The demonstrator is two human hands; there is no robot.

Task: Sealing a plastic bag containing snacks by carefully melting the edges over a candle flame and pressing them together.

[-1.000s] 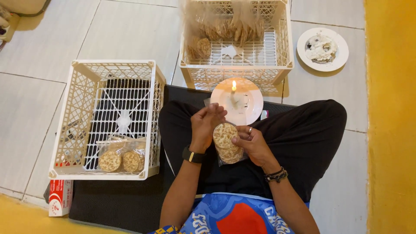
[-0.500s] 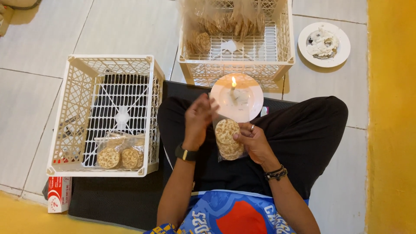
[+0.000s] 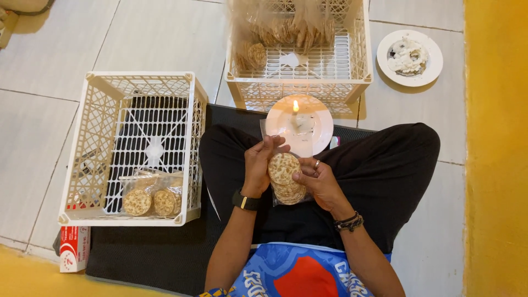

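Note:
I sit cross-legged on a dark mat. Both hands hold a clear plastic bag of round speckled crackers (image 3: 285,176) over my lap. My left hand (image 3: 258,165) pinches the bag's upper left edge, fingers curled. My right hand (image 3: 318,182) grips the bag from the right and below, thumb on the crackers. Just beyond the hands a lit candle (image 3: 296,113) stands on a white plate (image 3: 319,129).
A white lattice crate (image 3: 88,143) at my left holds sealed cracker bags (image 3: 149,199). Another crate (image 3: 352,71) ahead holds several unsealed bags of crackers. A white plate (image 3: 434,55) with wax scraps lies far right. A red and white box (image 3: 73,254) lies near left.
My left hand has come down from the bag's top to its upper left edge. The right hand keeps its grip. The view has shifted slightly.

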